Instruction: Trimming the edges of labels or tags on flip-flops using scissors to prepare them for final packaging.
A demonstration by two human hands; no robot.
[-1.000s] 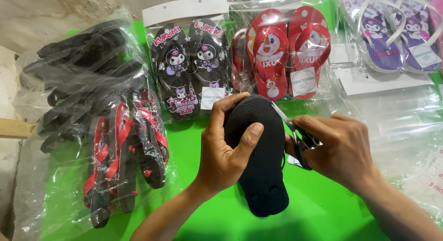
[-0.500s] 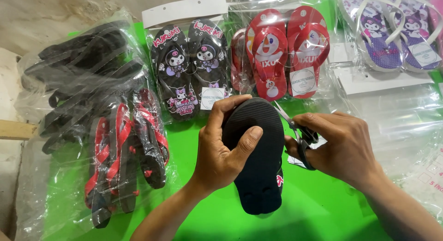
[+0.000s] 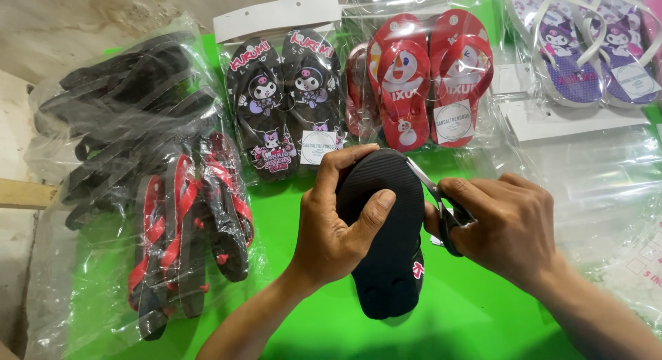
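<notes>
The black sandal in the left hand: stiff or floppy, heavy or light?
Black sandal is probably light: the left hand alone holds it up. Likely flexible foam, thin-looking sole. Its ribbed underside should grip, not slip.

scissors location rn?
Head view, right of centre: the scissors are in the right hand, blades against the right edge of the black sandal that the left hand holds over the green table.

bagged sandals [image 3: 172, 215] crowd the left; green table [image 3: 483, 318] lies open below.

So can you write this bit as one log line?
left hand: grips black sandal sole-up | right hand: scissors at its edge | green table
</notes>
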